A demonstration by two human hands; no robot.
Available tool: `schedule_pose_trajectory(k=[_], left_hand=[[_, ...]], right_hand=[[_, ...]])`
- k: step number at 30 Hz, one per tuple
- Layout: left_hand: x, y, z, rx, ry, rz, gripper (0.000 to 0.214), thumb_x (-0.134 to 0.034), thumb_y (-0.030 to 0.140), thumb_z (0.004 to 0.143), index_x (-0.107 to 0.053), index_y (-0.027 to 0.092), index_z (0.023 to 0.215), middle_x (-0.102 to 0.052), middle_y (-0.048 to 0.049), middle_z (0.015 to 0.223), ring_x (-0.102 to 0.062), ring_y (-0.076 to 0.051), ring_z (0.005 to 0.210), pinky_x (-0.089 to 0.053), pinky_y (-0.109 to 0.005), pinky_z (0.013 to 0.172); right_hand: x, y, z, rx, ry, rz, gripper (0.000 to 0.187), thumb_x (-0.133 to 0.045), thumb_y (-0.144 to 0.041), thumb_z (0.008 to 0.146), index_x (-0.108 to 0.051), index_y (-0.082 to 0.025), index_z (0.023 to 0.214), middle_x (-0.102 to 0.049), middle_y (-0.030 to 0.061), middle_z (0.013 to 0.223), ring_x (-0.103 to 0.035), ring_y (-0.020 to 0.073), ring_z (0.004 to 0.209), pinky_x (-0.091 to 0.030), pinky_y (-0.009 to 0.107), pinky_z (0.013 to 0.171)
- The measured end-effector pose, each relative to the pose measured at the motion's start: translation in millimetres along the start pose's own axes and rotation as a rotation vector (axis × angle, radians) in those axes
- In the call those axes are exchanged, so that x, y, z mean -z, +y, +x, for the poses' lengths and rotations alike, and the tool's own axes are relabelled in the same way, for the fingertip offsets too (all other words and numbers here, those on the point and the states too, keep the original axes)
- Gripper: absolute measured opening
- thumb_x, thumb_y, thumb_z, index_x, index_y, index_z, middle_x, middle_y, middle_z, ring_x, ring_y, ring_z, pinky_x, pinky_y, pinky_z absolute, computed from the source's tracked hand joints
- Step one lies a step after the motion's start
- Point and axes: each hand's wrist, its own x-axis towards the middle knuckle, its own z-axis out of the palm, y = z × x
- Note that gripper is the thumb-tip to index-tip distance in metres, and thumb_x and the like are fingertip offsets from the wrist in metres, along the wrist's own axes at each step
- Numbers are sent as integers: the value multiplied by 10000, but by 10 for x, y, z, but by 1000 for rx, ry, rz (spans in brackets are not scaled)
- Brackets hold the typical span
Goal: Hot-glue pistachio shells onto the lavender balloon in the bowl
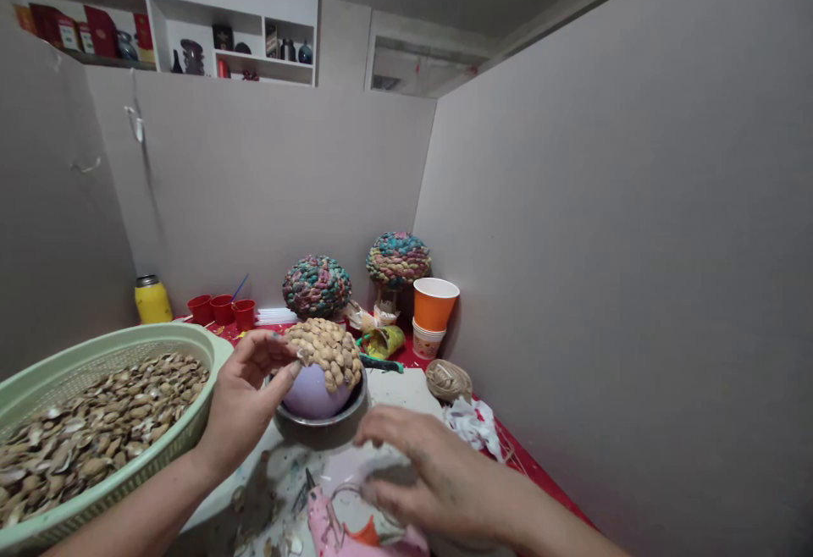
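Observation:
A purple ball, its top covered with tan shells, rests in a metal bowl. At its left side is my left hand, thumb and fingers curled together around what looks like a small pale shell. My right hand hovers over the worktop, somewhat blurred, with fingers apart and nothing in them. Just below it lies a pink glue gun, nozzle pointing up and away, partly hidden by the hand. Loose shell bits are scattered to the left of the glue gun.
A green basket of brown shells stands at left. Behind the bowl are two colourful shell-covered balls, red cups, a yellow bottle and an orange paper cup. Twine lies at right beside a grey wall.

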Motion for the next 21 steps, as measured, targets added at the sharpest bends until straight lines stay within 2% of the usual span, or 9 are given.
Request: schedule_pose_trajectory(k=[3, 6, 11, 15, 17, 21], left_hand=[[16, -59, -45, -106, 17, 136, 243, -778, 127, 708, -655, 223, 893, -725, -20, 858, -678, -171, 831, -527, -271, 827], [71, -154, -63, -291, -6, 270, 327, -788, 64, 661, -706, 239, 924, -755, -39, 880, -700, -200, 850, -522, -309, 866], [220, -389, -35, -653, -316, 548, 391, -680, -14, 726, -717, 260, 1004, -783, -88, 982, -726, -239, 923, -549, -379, 894], [320, -531, 8, -841, -462, 822, 399, -599, -12, 777, -690, 225, 1085, -765, -149, 1063, -722, -259, 960, -562, -419, 895], [346, -554, 28, -892, -508, 903, 389, -574, -1, 795, -690, 214, 1097, -755, -162, 1095, -715, -270, 990, -551, -445, 923], [340, -531, 53, -882, -594, 986, 358, -538, 27, 815, -715, 205, 1070, -746, -164, 1118, -705, -279, 1029, -539, -472, 953]], right_hand=[[78, 114, 192, 27, 278, 70, 222, -591, -337, 914, -618, -210, 1095, -650, 72, 1087, -594, 221, 1028, -460, 361, 914], [23, 323, 418, -6, 426, 109, 345, -530, -413, 945, -577, -211, 1221, -601, 113, 1238, -545, 250, 1169, -426, 428, 1016], [-170, 613, 768, -5, 457, 151, 473, -352, -481, 1009, -477, -240, 1396, -460, 108, 1451, -380, 244, 1374, -298, 466, 1149], [-260, 712, 948, 7, 450, 173, 484, -323, -504, 1016, -501, -257, 1393, -465, 100, 1457, -379, 247, 1377, -292, 491, 1150], [-288, 733, 985, 15, 455, 181, 474, -334, -495, 1016, -516, -254, 1381, -493, 99, 1433, -401, 248, 1359, -301, 492, 1145], [-325, 740, 978, 15, 489, 191, 427, -365, -448, 1016, -522, -270, 1372, -513, 81, 1411, -418, 243, 1339, -311, 485, 1139]])
